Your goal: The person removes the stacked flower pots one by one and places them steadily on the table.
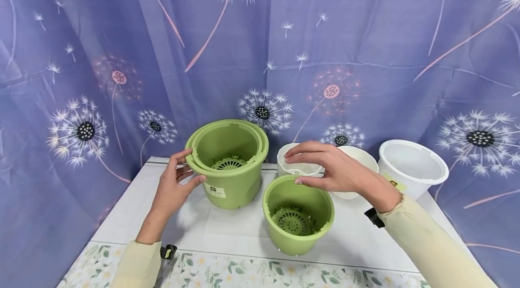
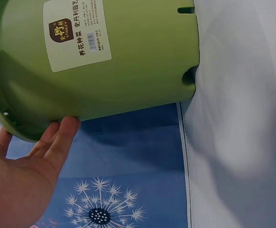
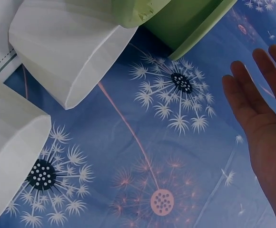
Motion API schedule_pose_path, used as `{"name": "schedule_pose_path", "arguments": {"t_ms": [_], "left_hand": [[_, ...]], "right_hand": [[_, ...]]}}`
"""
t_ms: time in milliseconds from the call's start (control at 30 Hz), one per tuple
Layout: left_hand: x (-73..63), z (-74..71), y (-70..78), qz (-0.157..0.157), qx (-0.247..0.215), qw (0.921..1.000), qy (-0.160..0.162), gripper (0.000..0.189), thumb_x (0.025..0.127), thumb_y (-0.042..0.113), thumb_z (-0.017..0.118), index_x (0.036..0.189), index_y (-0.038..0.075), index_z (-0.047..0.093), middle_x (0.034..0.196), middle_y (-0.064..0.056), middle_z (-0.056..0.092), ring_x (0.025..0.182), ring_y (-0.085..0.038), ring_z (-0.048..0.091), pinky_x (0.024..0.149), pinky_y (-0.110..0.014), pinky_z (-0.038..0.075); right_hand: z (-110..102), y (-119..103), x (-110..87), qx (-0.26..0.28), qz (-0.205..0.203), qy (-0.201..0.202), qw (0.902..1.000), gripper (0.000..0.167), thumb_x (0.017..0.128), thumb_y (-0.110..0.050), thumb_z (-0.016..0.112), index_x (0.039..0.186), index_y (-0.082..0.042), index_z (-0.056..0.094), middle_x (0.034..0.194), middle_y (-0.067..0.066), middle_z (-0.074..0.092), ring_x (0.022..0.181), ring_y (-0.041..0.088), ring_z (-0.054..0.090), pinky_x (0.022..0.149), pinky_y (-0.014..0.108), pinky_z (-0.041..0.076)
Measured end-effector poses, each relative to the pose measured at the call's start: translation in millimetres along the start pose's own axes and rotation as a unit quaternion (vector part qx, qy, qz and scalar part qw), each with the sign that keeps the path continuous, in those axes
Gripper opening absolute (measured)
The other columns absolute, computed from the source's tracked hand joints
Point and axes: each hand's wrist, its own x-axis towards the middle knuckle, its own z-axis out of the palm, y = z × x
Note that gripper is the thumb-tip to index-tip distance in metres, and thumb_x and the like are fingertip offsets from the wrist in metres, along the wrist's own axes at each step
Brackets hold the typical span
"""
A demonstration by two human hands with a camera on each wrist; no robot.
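Note:
A large green pot (image 1: 243, 188) with a paper label (image 2: 78, 33) stands upright at the left of the table, a second green pot (image 1: 219, 143) nested inside it. My left hand (image 1: 170, 191) is at its left side, fingertips against the wall just under the rim and thumb at the front. A smaller green pot (image 1: 298, 243), with a slotted bottom, stands nearer to me at the middle. Over its back right rim hovers my right hand (image 1: 337, 168), fingers extended and loosely spread, with nothing held. In the right wrist view that hand (image 3: 271, 128) shows apart from the pots.
Behind the small green pot stand two white pots, one left (image 1: 298, 170) and one right (image 1: 359, 159), partly hidden by my right hand. A larger white pot (image 1: 414, 175) is at the far right. A blue dandelion-print curtain (image 1: 378, 98) rises behind the white table (image 1: 195, 234).

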Motion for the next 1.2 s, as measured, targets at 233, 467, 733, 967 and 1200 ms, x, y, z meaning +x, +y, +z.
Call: {"name": "schedule_pose_path", "arguments": {"t_ms": [233,467,733,967,1200], "left_hand": [[-0.2,-1.1,-0.9,0.000,0.002,1.0000,0.001,0.082,0.091,0.015,0.086,0.161,0.024,0.042,0.132,-0.014,0.052,0.125,-0.035,0.065,0.111,-0.040,0.057],[0.6,-2.5,-0.1,-0.004,0.004,1.0000,0.000,0.082,0.092,0.016,0.086,0.161,0.023,0.041,0.132,-0.015,0.051,0.126,-0.036,0.064,0.112,-0.043,0.057],[1.3,0.4,-1.2,0.000,-0.003,1.0000,-0.001,0.083,0.091,0.015,0.086,0.161,0.023,0.042,0.132,-0.015,0.051,0.125,-0.035,0.064,0.112,-0.041,0.057],[1.9,2.3,-1.9,-0.003,-0.011,0.9999,-0.002,0.083,0.091,0.016,0.086,0.161,0.025,0.042,0.132,-0.014,0.052,0.125,-0.035,0.065,0.111,-0.040,0.058],[0.6,-0.2,-0.6,-0.012,-0.007,0.9999,-0.001,0.083,0.091,0.017,0.087,0.161,0.026,0.042,0.134,-0.014,0.052,0.126,-0.035,0.064,0.112,-0.044,0.057]], "right_hand": [[5,4,12.5,0.000,-0.011,0.002,0.9999,0.043,0.092,-0.023,0.085,0.133,-0.015,0.074,0.137,0.004,0.069,0.129,0.023,0.063,0.110,0.045,0.057],[12,9,27.7,-0.004,-0.021,-0.005,0.9998,0.043,0.093,-0.025,0.084,0.132,-0.012,0.074,0.136,0.005,0.070,0.127,0.022,0.064,0.112,0.043,0.057],[14,11,41.6,0.006,-0.019,-0.032,0.9993,0.041,0.097,-0.025,0.081,0.134,-0.008,0.073,0.138,0.008,0.068,0.131,0.025,0.062,0.116,0.045,0.054],[17,14,50.1,0.002,0.014,-0.075,0.9971,0.041,0.100,-0.028,0.077,0.134,-0.007,0.072,0.140,0.010,0.067,0.132,0.024,0.062,0.117,0.043,0.054],[26,15,62.1,-0.017,0.021,-0.095,0.9951,0.036,0.103,-0.029,0.072,0.132,-0.008,0.074,0.140,0.009,0.066,0.130,0.025,0.063,0.116,0.041,0.054]]}}
